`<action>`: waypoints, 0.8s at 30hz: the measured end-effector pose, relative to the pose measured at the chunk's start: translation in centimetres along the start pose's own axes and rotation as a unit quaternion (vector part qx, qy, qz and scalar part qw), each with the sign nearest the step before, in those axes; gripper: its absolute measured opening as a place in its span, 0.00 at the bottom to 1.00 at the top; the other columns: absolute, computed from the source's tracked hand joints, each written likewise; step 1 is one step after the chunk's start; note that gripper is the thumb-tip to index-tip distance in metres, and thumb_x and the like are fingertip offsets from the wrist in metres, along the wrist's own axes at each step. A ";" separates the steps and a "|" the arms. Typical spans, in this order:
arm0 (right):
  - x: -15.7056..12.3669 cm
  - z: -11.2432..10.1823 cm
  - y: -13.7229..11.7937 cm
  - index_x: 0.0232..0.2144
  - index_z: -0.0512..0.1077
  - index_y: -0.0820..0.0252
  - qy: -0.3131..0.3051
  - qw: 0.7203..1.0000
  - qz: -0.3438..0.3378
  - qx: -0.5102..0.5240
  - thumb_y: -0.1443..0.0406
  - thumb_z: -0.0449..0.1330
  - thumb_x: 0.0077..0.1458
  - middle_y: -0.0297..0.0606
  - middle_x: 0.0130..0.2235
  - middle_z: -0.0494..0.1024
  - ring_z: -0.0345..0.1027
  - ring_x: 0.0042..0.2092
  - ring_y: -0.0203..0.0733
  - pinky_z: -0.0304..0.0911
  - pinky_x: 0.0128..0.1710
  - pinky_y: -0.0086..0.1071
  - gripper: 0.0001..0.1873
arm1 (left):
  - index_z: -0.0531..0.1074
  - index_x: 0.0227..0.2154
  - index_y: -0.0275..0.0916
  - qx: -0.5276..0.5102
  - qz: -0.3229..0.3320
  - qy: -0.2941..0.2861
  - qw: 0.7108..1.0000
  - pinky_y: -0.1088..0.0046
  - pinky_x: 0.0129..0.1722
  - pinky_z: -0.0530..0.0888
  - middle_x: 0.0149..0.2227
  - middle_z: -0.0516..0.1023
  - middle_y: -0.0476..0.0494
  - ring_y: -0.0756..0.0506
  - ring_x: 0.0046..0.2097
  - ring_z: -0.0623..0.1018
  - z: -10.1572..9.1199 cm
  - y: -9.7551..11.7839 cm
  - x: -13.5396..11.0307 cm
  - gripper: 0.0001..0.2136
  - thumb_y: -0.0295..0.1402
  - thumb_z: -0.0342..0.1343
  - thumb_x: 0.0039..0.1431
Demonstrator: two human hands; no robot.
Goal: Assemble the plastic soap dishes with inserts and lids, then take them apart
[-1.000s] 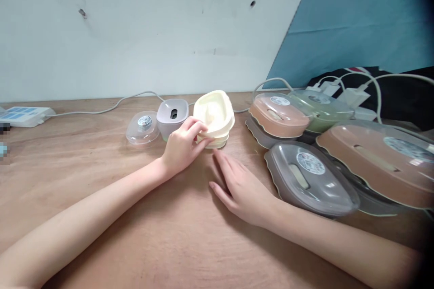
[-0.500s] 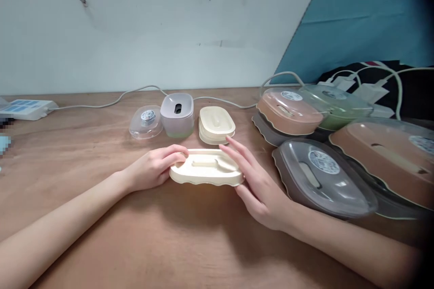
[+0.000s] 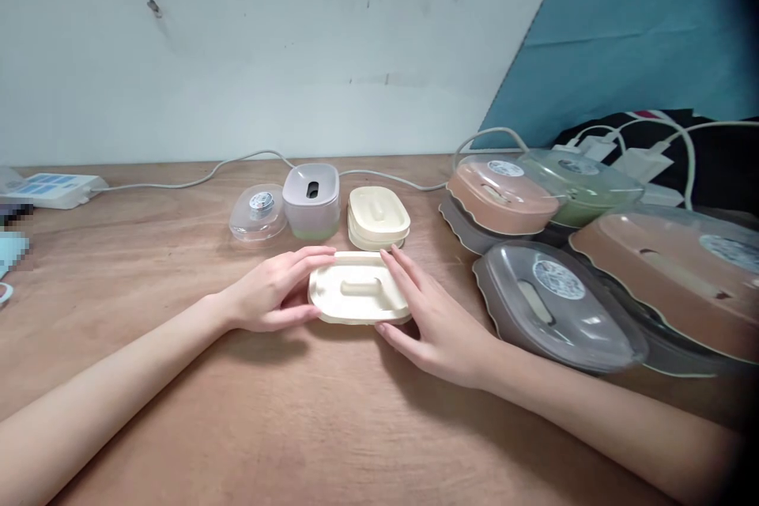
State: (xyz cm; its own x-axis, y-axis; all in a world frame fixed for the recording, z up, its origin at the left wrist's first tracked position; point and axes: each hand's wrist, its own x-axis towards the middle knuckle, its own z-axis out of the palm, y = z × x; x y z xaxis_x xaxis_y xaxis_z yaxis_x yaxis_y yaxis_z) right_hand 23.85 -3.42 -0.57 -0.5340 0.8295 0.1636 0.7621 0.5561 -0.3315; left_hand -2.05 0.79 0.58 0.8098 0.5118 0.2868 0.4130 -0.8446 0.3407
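A cream, rounded-rectangular plastic lid (image 3: 347,302) with a raised bar along its middle lies nearly flat between my hands. My left hand (image 3: 276,288) grips its left end, the thumb at the near edge and the fingers at the far edge. On the opposite end, my right hand (image 3: 439,324) has its fingers over the top right and its thumb at the near rim. Just beyond stands a small stack of similar cream pieces (image 3: 379,212). Left of that stack sit a pale lilac container (image 3: 312,209) with a dark slot and a clear cover (image 3: 256,221) with a round label.
On the right crowd grey (image 3: 569,324), pink (image 3: 504,202) and green (image 3: 584,186) containers with clear tops, close to my right forearm. A white cable (image 3: 237,158) runs along the wall from a power strip (image 3: 56,190) at far left.
The cream lid has tilted down flatter, showing more of its top face. My left thumb has come to its near edge, and my right hand has shifted slightly left.
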 end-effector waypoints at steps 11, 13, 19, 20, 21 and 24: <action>0.3 0.1 0.2 0.61 0.45 0.77 0.010 0.999 -0.027 -0.023 0.58 0.50 0.54 0.61 0.62 0.50 0.42 0.64 0.54 0.51 0.58 0.47 0.39 | 0.46 0.59 0.40 0.029 -0.039 -0.049 0.998 0.56 0.55 0.63 0.60 0.55 0.31 0.36 0.60 0.59 0.3 -0.1 0.2 0.34 0.40 0.56 0.54; 0.3 0.1 0.2 0.61 0.45 0.77 0.012 0.999 -0.037 -0.029 0.58 0.50 0.54 0.61 0.62 0.50 0.42 0.64 0.54 0.52 0.58 0.47 0.38 | 0.48 0.58 0.39 0.026 -0.036 -0.045 0.998 0.57 0.54 0.65 0.59 0.56 0.31 0.36 0.59 0.61 0.3 -0.1 0.3 0.32 0.41 0.56 0.54; 0.4 0.1 0.2 0.60 0.47 0.77 0.010 0.998 -0.043 -0.044 0.58 0.50 0.54 0.64 0.62 0.50 0.44 0.63 0.56 0.53 0.57 0.49 0.37 | 0.46 0.60 0.38 0.059 0.010 -0.015 0.998 0.58 0.53 0.66 0.59 0.55 0.29 0.36 0.59 0.61 0.4 -0.1 0.1 0.35 0.44 0.55 0.54; 0.4 0.1 0.2 0.60 0.47 0.77 0.010 0.998 -0.043 -0.044 0.58 0.50 0.54 0.63 0.62 0.51 0.44 0.63 0.56 0.53 0.57 0.49 0.37 | 0.46 0.60 0.38 0.085 0.042 0.019 0.995 0.57 0.54 0.65 0.60 0.53 0.29 0.35 0.60 0.59 0.1 0.0 0.2 0.36 0.45 0.55 0.53; 0.4 0.0 0.2 0.60 0.46 0.77 0.010 0.998 -0.043 -0.044 0.58 0.50 0.54 0.63 0.62 0.51 0.44 0.63 0.56 0.52 0.57 0.49 0.38 | 0.45 0.61 0.39 0.121 0.077 0.066 0.987 0.56 0.55 0.63 0.61 0.51 0.30 0.35 0.60 0.59 -0.3 0.1 0.3 0.37 0.45 0.55 0.53; 0.4 0.0 0.1 0.61 0.46 0.78 0.007 0.998 -0.040 -0.042 0.58 0.50 0.54 0.63 0.62 0.50 0.44 0.63 0.56 0.52 0.58 0.48 0.39 | 0.45 0.61 0.48 0.245 0.111 0.239 0.933 0.55 0.57 0.60 0.63 0.49 0.42 0.38 0.61 0.58 -2.3 0.1 1.3 0.33 0.40 0.54 0.55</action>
State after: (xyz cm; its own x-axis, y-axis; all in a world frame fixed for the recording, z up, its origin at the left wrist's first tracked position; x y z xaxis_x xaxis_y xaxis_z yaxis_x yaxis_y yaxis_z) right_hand 23.76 -3.02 -0.53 -0.5903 0.7820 0.2002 0.7449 0.6232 -0.2382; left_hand -1.96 1.74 3.05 0.6682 0.2281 0.7081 0.4925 -0.8490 -0.1914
